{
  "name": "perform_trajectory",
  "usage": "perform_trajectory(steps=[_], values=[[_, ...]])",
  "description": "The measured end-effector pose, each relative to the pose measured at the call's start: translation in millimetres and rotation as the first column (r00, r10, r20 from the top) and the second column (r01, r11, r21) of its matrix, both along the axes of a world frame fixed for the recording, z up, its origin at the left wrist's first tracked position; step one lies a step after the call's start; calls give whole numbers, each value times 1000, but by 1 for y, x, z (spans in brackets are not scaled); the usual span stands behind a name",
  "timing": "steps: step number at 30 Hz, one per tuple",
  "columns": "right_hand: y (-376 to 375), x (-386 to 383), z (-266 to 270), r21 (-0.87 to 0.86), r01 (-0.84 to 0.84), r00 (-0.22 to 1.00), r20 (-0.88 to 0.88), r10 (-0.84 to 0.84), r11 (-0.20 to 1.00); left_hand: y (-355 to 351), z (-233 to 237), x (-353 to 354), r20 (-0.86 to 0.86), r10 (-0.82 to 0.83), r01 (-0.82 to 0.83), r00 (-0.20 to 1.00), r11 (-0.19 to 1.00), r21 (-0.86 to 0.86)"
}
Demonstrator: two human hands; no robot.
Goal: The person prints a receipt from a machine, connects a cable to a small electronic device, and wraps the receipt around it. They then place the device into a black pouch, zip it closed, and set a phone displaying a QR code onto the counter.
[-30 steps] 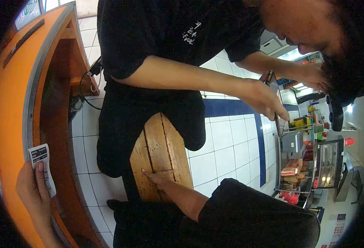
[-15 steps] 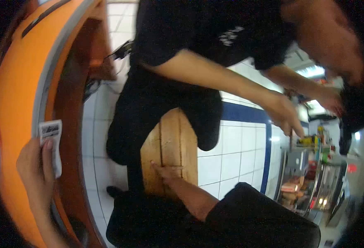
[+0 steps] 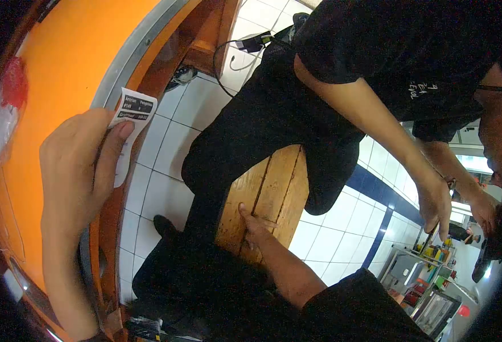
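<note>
My left hand (image 3: 83,162) holds a white printed paper slip (image 3: 135,108) between thumb and fingers, over the edge of the orange tabletop (image 3: 85,62). Black bands with white lettering cross the slip's upper part. Lower in the view, my right hand (image 3: 256,231) rests on the wooden bench (image 3: 279,194) with its thumb apart from the fingers and nothing held. The bench's planks show between black-clothed legs.
Another person in a black shirt (image 3: 376,51) sits across the bench, forearms stretching to the right. A cable with a plug (image 3: 253,43) hangs at the top. A red and clear plastic bag (image 3: 6,114) lies on the orange table. Stocked shelves (image 3: 433,262) stand far right.
The whole view has shifted and tilted. My left hand and the slip appear larger and farther up and right. My right hand stays on the bench. The other person's forearms appear farther right and lower.
</note>
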State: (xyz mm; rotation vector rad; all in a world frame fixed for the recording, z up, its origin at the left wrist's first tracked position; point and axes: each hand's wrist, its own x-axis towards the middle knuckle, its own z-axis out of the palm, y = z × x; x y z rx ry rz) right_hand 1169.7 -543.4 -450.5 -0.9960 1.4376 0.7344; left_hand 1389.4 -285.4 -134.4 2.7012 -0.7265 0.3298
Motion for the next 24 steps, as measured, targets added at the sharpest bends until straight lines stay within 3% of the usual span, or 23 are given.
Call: perform_trajectory(steps=[4,6,10,12,16,18,22,24], values=[[-1,-3,-6,46,49,999,17,-50,998,0,0,0,-3,3,-3,1000,1000,-4],[-1,-1,0,46,-83,995,55,80,996,-1,-2,0,-2,13,-13,1000,1000,-3],[-10,-20,-34,152,-52,984,175,25,987,-4,2,-2,-15,30,-30,999,1000,5],[-10,-20,-40,11,-130,985,117,128,991,-2,1,-1,-17,16,-16,1000,1000,5],[-9,-25,-49,-114,-212,963,145,227,971,-2,0,0,-23,17,-17,1000,1000,11],[-8,-15,-17,95,-109,983,157,93,990,-4,2,0,-30,21,-21,999,1000,13],[-9,-26,-52,131,-96,964,258,60,987,-1,2,-1,-47,17,-16,999,1000,14],[-14,-23,-66,33,-352,933,97,347,936,0,-5,0,-3,11,-11,1000,999,-34]])
